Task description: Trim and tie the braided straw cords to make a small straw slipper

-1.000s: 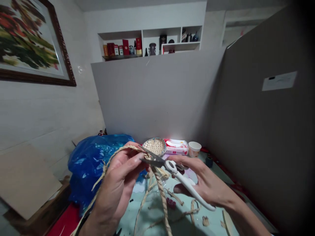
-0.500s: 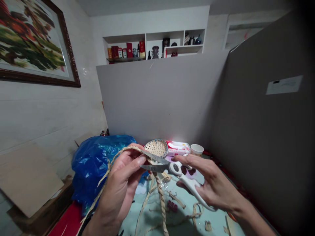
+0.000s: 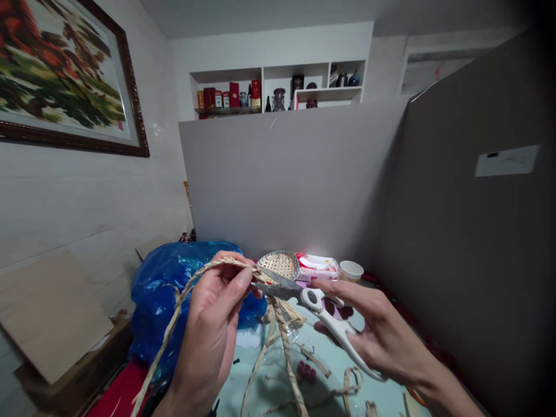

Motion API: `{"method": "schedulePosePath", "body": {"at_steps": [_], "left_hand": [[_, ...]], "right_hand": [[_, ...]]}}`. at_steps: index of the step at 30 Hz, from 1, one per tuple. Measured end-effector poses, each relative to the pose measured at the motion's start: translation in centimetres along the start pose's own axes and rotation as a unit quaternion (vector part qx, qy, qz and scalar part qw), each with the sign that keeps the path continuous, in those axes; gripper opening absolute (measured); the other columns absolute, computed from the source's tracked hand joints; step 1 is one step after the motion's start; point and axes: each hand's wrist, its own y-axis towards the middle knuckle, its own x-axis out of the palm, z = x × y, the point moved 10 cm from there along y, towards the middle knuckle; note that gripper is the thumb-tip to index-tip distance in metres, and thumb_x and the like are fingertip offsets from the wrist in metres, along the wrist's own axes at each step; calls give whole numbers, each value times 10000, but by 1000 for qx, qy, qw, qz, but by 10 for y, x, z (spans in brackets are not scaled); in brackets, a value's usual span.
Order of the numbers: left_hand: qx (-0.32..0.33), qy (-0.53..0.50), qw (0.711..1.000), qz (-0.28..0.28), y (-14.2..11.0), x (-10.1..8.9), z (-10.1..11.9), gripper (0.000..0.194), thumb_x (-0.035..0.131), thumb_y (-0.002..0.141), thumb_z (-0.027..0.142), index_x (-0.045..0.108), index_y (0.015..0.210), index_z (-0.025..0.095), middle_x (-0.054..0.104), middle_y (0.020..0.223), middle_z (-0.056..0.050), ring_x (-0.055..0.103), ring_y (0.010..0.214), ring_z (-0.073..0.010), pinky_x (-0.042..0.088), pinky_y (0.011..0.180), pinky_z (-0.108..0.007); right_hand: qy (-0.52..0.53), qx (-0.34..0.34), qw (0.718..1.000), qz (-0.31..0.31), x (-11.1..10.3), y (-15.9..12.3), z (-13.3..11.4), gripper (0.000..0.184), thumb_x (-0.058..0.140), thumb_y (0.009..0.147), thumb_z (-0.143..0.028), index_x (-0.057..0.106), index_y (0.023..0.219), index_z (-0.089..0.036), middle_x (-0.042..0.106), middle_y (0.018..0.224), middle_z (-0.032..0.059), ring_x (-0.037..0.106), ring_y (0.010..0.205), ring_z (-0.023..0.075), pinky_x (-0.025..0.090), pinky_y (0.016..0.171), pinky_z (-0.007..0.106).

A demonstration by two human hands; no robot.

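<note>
Pinched between the thumb and fingers of my left hand (image 3: 217,315) is a braided straw cord (image 3: 176,313). One length of it arcs over the hand and hangs down at the left; another braided length (image 3: 287,353) drops toward the table. My right hand (image 3: 369,324) grips white-handled scissors (image 3: 313,298), its fingers in the handle loops. The scissor blades are slightly parted and lie at the cord, close to my left fingertips. Just behind the blades is a small woven basket (image 3: 280,265) with a blue-trimmed rim.
A large blue plastic bag (image 3: 169,289) bulges on the left. Behind the hands are a red-and-white tissue pack (image 3: 319,266) and a white cup (image 3: 351,270). Straw scraps and a dark red clip-like piece (image 3: 306,370) lie on the pale table (image 3: 260,388). Grey panels (image 3: 286,179) stand behind and right.
The scissor blades have drawn closer together around the cord by my left fingertips. The view has shifted slightly, and the cord's hanging end has swung a little.
</note>
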Motion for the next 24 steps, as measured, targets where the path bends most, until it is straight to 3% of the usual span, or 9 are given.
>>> {"method": "schedulePosePath", "body": {"at_steps": [9, 16, 24], "left_hand": [[30, 20, 999, -33, 1, 8, 9, 87, 652, 867, 166, 665, 796, 215, 596, 827, 27, 535, 756, -98, 480, 705, -152], [10, 2, 1000, -17, 1, 5, 4, 66, 674, 851, 170, 661, 796, 205, 615, 817, 21, 556, 771, -101, 480, 705, -153], [-11, -26, 999, -15, 1, 5, -4, 70, 672, 851, 155, 657, 798, 199, 648, 816, 19, 585, 805, -102, 490, 734, -156]], "right_hand": [[1, -13, 1000, -15, -2, 0, -1, 389, 631, 812, -144, 722, 1180, -234, 784, 1002, 67, 715, 792, 204, 571, 705, 278], [28, -17, 999, -26, 1, 2, -2, 332, 594, 849, -150, 738, 1145, -189, 782, 938, 76, 700, 729, 181, 528, 603, 224], [41, -5, 998, -36, 4, 6, 0, 233, 611, 882, -211, 770, 1050, -188, 770, 827, 64, 678, 687, 172, 512, 601, 222]]}}
